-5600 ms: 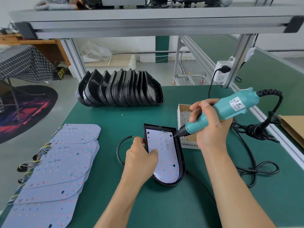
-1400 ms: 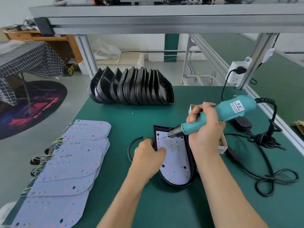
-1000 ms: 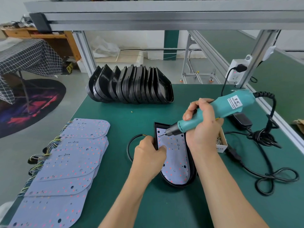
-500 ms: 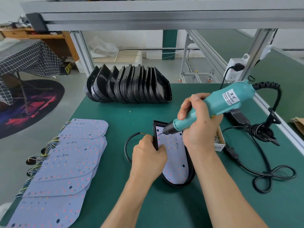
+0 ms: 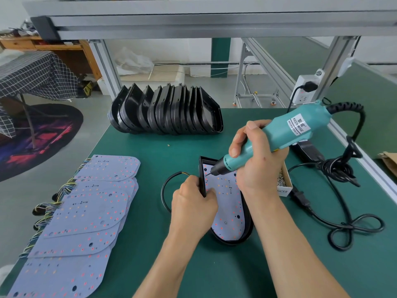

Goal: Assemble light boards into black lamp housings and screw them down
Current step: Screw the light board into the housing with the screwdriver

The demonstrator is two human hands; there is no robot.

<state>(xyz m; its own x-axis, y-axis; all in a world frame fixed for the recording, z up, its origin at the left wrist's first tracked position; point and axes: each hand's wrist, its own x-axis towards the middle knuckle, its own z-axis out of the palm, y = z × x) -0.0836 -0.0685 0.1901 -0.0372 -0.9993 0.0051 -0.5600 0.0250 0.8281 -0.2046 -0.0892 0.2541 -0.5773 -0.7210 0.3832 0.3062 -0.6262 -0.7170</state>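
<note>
You are driving a screw at the top left corner of the light board.

Your right hand (image 5: 256, 160) is wrapping curled fingers around the teal screwdriver (image 5: 272, 138), its tip touching the light board (image 5: 227, 207) lying in the black housing (image 5: 248, 231) on the green table (image 5: 150, 147). Your left hand (image 5: 193, 208) is pinching the housing's left wall, thumb inside on the board.

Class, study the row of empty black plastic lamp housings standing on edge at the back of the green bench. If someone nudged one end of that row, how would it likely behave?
The row of empty black plastic lamp housings stands on edge, each leaning on its neighbour, so a nudge would probably topple several together. They look like thin hollow shells, so likely light and easily slid. Their moulded rims suggest they are fairly stiff.
</note>
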